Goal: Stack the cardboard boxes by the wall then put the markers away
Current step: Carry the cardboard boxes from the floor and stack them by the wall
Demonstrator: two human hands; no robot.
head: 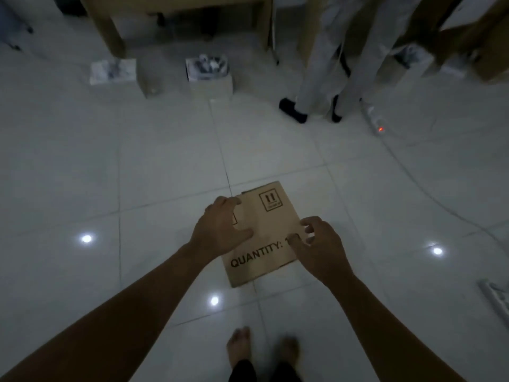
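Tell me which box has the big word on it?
The flat cardboard box under both hands, printed "QUANTITY". The small boxes farther off show no big word.

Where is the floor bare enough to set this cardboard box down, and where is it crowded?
Bare tile lies left of the cardboard box, and between it and the small boxes. Crowded: by the table legs, standing person and power strip.

Both bare arms stretch forward and down. The left hand (220, 226) has its fingers curled and thumb spread; the right hand (321, 244), just beside it, shows loosely bent fingers, palm downward.
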